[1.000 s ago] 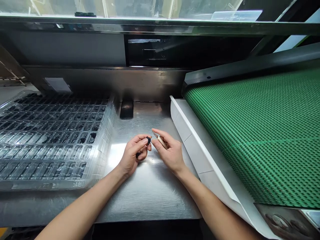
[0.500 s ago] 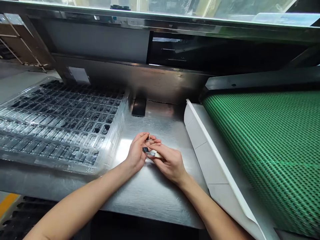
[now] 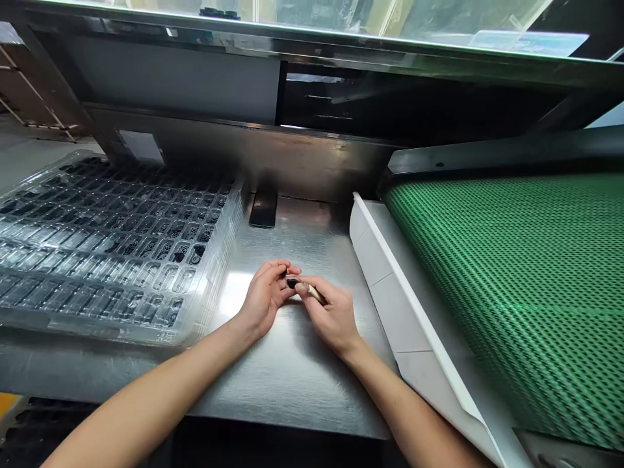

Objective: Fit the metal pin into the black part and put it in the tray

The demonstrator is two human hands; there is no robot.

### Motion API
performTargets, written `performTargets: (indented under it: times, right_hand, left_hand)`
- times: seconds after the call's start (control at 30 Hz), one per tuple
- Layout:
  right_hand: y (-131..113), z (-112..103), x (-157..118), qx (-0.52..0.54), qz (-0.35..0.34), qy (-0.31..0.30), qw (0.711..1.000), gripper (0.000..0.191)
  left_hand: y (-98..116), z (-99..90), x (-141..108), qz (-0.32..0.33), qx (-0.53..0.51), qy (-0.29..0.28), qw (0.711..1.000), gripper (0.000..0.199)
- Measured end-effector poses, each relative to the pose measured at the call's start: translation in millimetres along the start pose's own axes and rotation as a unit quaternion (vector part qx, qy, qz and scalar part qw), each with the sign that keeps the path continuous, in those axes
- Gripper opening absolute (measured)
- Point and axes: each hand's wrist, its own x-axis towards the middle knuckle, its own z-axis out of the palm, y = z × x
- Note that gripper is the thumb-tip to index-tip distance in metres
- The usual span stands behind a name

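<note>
My left hand (image 3: 262, 296) is closed, thumb and index finger pinching a small black part (image 3: 284, 271). Close beside it, my right hand (image 3: 331, 312) grips a slim tool with a pale handle (image 3: 314, 293); I cannot make out its exact kind. At the tool's front end, between the two hands, is another small black piece (image 3: 292, 283). Fingers partly hide both pieces, and I cannot tell whether they touch. Both hands are just over the metal table (image 3: 292, 383).
Stacked clear plastic trays (image 3: 195, 312) with many black parts in their pockets stand at left. A dark phone (image 3: 263, 209) lies at the back. On the right are a white guard (image 3: 409, 312) and a green mesh conveyor belt (image 3: 511, 273), below a metal frame (image 3: 312, 156).
The right hand has turned, so the tool now slants differently and its black piece sits slightly higher and further right. The left hand keeps its pinch. The whole view has shifted slightly.
</note>
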Motion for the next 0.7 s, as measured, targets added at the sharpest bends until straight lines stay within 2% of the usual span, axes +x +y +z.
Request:
performTargets:
  times: [0.1,0.2,0.4,0.7]
  right_hand:
    - [-3,-3,4,0.016,0.073,0.031,0.997,0.025]
    - [-4,-5,7,0.048,0.113,0.053,0.991,0.035]
    - [-7,-7,11,0.103,0.116,0.066,0.986,0.033]
    - [-7,-10,12,0.096,0.128,0.066,0.985,0.035]
  left_hand:
    - [0,-0.7,0,0.000,0.040,-0.011,0.999,0.019]
    - [0,1.4,-2,-0.020,0.061,-0.029,0.997,0.023]
    - [3,4.8,-5,-0.036,0.077,-0.085,0.993,0.036]
    - [5,7.7,-8,-0.042,0.092,-0.095,0.990,0.041]
